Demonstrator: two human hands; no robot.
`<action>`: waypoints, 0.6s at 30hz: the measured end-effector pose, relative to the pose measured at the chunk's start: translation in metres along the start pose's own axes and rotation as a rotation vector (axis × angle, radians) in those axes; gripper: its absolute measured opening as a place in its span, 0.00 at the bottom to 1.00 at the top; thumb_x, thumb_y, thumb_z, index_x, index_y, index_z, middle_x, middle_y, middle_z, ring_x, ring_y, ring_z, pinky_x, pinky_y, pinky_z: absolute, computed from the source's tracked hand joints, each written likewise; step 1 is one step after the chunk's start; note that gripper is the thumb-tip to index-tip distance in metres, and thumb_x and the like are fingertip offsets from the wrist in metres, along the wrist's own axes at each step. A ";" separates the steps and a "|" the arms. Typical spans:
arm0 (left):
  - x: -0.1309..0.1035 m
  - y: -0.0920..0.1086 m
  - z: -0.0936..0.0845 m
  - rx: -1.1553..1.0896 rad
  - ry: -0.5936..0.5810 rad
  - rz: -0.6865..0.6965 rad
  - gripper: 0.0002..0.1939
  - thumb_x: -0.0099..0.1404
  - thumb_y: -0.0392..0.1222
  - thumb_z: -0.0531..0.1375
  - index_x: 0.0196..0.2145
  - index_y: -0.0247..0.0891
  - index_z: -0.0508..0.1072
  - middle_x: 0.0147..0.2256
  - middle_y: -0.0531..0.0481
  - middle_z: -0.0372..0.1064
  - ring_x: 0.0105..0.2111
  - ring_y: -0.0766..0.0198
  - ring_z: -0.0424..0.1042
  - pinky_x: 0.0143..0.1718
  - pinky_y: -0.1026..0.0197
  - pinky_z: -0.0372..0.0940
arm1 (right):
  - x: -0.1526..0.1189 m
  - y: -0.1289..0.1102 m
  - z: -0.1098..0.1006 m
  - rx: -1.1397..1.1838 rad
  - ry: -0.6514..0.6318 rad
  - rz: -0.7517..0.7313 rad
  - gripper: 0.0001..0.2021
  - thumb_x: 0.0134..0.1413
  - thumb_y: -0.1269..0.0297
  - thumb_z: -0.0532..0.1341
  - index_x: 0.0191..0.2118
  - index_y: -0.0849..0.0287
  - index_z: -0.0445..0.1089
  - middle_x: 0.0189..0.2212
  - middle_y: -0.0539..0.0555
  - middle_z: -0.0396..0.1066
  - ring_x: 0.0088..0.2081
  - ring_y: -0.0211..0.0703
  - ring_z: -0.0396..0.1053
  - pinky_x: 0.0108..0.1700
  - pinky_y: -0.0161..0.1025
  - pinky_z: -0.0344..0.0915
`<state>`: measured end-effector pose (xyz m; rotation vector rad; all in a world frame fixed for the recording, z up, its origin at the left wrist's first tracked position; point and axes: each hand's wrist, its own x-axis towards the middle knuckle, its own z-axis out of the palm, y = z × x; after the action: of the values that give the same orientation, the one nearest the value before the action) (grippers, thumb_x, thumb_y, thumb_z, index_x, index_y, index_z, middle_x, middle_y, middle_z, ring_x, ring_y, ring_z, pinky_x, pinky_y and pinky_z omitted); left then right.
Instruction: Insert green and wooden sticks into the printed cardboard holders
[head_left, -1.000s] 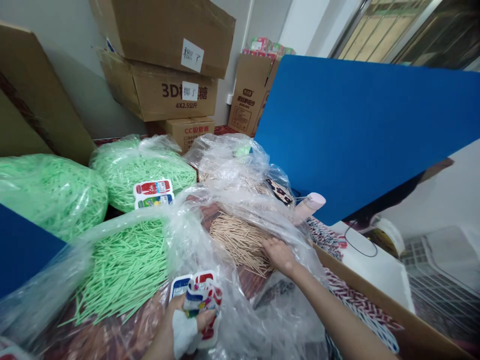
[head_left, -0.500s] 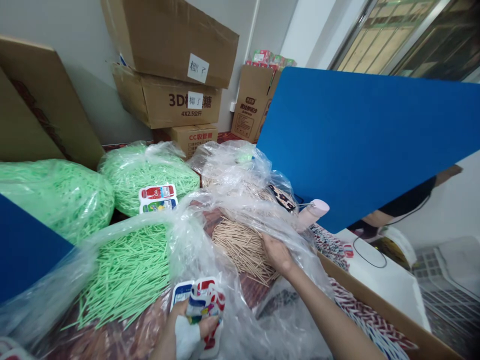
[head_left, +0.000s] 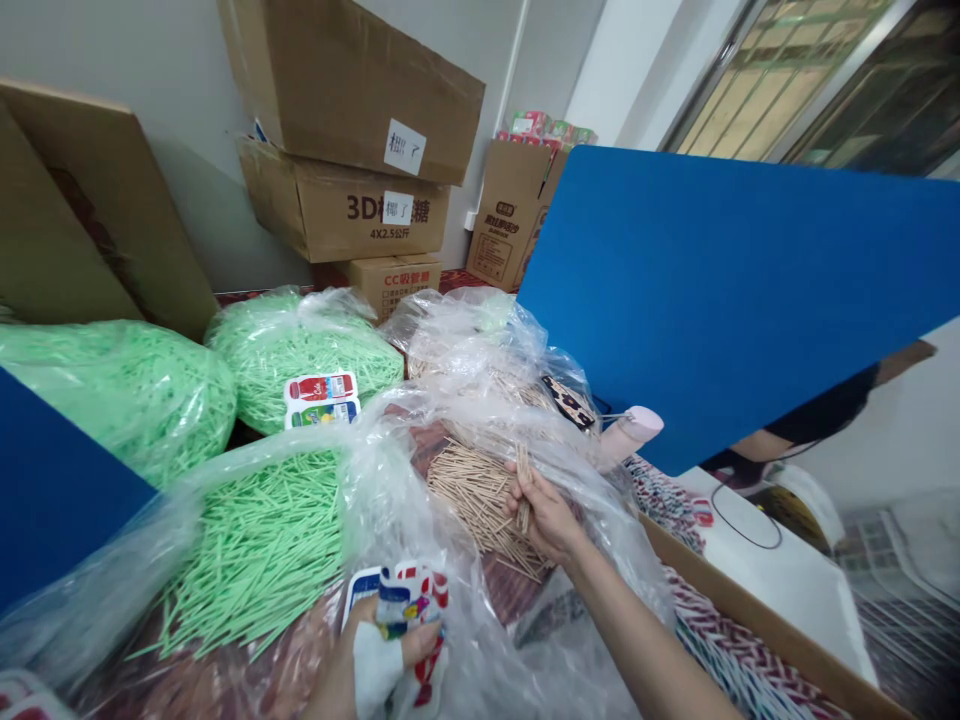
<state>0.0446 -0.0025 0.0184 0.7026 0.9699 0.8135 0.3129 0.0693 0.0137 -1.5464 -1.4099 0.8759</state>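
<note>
My left hand [head_left: 390, 655], with a white wrapping around the thumb, is closed on colourful printed packets [head_left: 405, 595] at the lower middle. My right hand [head_left: 553, 520] grips a small bunch of thin tan sticks [head_left: 523, 460], upright in its fingers. Just beneath and left of it lies the loose pile of tan sticks [head_left: 469, 490], in an opened clear plastic bag [head_left: 442, 410]. Left of that, green sticks [head_left: 262, 550] spread out in another opened bag. Bottle-shaped printed packets [head_left: 322, 398] rest on a full bag of green sticks [head_left: 289, 335] behind.
Cardboard boxes [head_left: 337, 210] are stacked at the back. A large blue panel [head_left: 720, 300] stands on the right, with a person's arm [head_left: 907, 360] partly visible behind it. A pink cylinder [head_left: 634, 435] and a carton holding striped sticks [head_left: 720, 640] are at right.
My right hand has risen slightly from the tan pile and turned, now showing a bunch of sticks in its fingers. My left hand keeps the packets in nearly the same place.
</note>
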 end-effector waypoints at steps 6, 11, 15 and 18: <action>0.008 0.015 0.036 -0.362 -0.143 -0.102 0.25 0.40 0.41 0.76 0.38 0.35 0.78 0.31 0.45 0.78 0.31 0.56 0.76 0.34 0.60 0.68 | -0.016 -0.046 0.038 0.656 0.046 0.061 0.18 0.56 0.45 0.58 0.41 0.55 0.63 0.25 0.46 0.61 0.27 0.38 0.66 0.35 0.39 0.68; 0.025 0.030 0.068 -0.438 -0.252 -0.022 0.26 0.41 0.43 0.75 0.40 0.35 0.78 0.32 0.45 0.79 0.36 0.51 0.77 0.42 0.54 0.69 | -0.036 -0.053 0.053 0.253 0.111 -0.051 0.17 0.62 0.49 0.52 0.47 0.55 0.63 0.40 0.55 0.69 0.46 0.46 0.67 0.48 0.42 0.65; 0.028 0.038 0.073 -0.387 -0.273 -0.023 0.27 0.39 0.42 0.76 0.39 0.33 0.78 0.33 0.44 0.79 0.36 0.51 0.77 0.43 0.53 0.68 | -0.038 -0.048 0.046 0.154 0.069 -0.114 0.17 0.65 0.51 0.48 0.48 0.57 0.63 0.40 0.56 0.69 0.44 0.44 0.68 0.47 0.39 0.65; 0.028 0.033 0.061 -0.338 -0.231 0.002 0.26 0.39 0.41 0.76 0.38 0.33 0.79 0.33 0.44 0.79 0.36 0.53 0.77 0.43 0.56 0.68 | -0.026 -0.033 0.029 0.023 0.045 -0.130 0.14 0.65 0.52 0.47 0.43 0.56 0.63 0.30 0.52 0.69 0.33 0.42 0.68 0.40 0.39 0.65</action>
<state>0.1001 0.0287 0.0573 0.4914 0.6043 0.8515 0.2704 0.0471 0.0312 -1.4312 -1.4457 0.7722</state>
